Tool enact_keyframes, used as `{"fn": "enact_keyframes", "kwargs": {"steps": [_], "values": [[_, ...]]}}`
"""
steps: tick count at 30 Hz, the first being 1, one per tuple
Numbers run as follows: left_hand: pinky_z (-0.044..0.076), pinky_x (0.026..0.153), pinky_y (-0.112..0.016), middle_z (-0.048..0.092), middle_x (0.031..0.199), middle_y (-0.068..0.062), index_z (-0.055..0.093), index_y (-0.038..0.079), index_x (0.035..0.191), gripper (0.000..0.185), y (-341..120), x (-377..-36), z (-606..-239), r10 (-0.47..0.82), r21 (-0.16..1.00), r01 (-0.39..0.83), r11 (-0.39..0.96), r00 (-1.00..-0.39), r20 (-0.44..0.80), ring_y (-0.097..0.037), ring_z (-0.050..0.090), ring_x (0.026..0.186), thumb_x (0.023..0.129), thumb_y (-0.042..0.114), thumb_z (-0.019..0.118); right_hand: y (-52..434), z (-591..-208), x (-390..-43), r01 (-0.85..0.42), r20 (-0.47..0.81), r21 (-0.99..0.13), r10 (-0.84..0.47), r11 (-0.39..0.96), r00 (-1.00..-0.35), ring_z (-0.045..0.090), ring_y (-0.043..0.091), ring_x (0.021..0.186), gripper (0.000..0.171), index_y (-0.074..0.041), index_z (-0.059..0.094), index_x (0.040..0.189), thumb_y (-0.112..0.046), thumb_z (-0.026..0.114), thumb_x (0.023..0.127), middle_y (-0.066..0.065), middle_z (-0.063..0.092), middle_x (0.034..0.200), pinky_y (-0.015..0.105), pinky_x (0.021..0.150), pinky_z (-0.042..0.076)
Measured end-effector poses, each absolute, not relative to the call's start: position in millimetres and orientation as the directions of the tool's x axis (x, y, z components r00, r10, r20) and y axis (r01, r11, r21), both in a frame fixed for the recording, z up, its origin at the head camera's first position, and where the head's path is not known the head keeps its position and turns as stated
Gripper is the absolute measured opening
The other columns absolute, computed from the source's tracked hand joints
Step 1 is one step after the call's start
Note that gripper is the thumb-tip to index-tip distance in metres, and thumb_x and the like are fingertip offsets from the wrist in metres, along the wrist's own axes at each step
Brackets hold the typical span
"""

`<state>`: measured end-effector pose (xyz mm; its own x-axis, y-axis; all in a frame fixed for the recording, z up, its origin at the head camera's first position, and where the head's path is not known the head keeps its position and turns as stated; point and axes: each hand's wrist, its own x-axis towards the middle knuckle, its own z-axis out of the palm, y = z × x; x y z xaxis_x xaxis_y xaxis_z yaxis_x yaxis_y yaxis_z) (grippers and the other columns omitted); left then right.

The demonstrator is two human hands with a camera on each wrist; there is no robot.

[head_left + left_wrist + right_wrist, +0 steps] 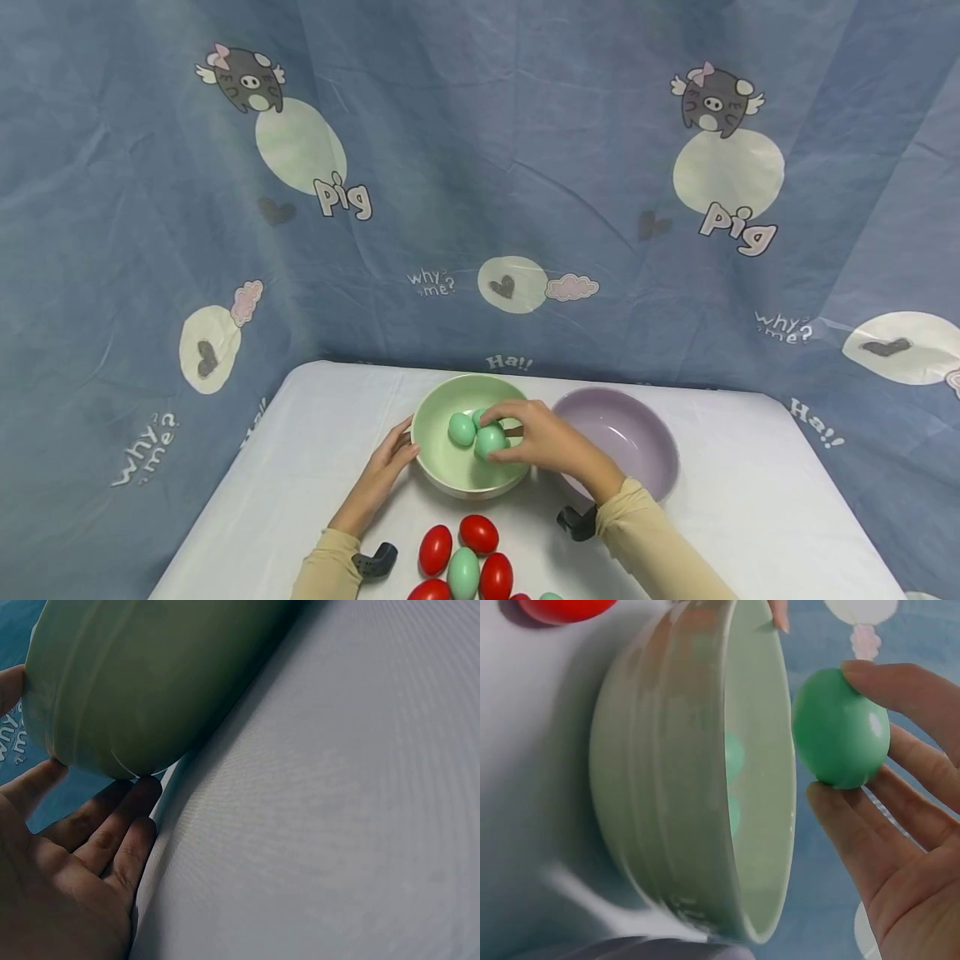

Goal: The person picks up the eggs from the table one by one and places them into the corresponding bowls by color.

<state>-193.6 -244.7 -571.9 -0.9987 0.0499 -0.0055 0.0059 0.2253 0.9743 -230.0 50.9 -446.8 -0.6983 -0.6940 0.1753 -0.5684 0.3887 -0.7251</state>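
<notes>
right hand (543, 433) half open, thumb and fingertips pinching a green egg (841, 729) — held just above the mouth of the light green bowl (456, 477). below those fingertips, two more green eggs (462, 429) lie inside it. just beside the right wrist, partly hidden by it, sits a purple bowl (645, 450). across the green bowl from the right hand, the left hand (384, 468) is open, fingers slightly bent and spread, tips resting against the outer wall. nearer the person than both hands, between the forearms, red eggs (435, 550) lie around another green egg (463, 573) on the white tabletop (750, 500). beyond both hands — a blue curtain (450, 167) printed with pigs.
</notes>
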Motion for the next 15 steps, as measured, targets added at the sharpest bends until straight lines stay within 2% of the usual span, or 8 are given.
{"fn": "enact_keyframes", "kwargs": {"steps": [7, 15], "values": [[0.032, 0.125, -0.058, 0.051, 0.157, -0.014, 0.039, 0.024, 0.159, 0.06, -245.0, -193.4, -571.9, 0.049, 0.973, 0.005, 0.231, -0.999, -0.006, -0.034, 0.046, 0.149, 0.105, 0.04, 0.057, 32.7, -446.6, -242.9, -0.628, 0.141, -0.634, -0.731, 0.451, -0.668, 0.07, 0.02, 0.112, 0.041, -0.007, 0.074, 0.12, -0.013, 0.086, 0.082, 0.005, 0.075, 0.123, 0.033, 0.095, 0.062], [0.032, 0.125, -0.059, 0.052, 0.156, -0.014, 0.038, 0.024, 0.159, 0.059, -245.7, -194.3, -572.5, 0.057, 0.976, 0.008, 0.219, -0.998, -0.005, -0.034, 0.046, 0.148, 0.105, 0.038, 0.057, 11.8, -447.2, -255.3, -0.699, 0.089, -0.514, -0.779, 0.497, -0.62, 0.069, 0.018, 0.112, 0.04, -0.009, 0.075, 0.119, -0.013, 0.087, 0.082, 0.004, 0.076, 0.121, 0.032, 0.097, 0.059]]}}
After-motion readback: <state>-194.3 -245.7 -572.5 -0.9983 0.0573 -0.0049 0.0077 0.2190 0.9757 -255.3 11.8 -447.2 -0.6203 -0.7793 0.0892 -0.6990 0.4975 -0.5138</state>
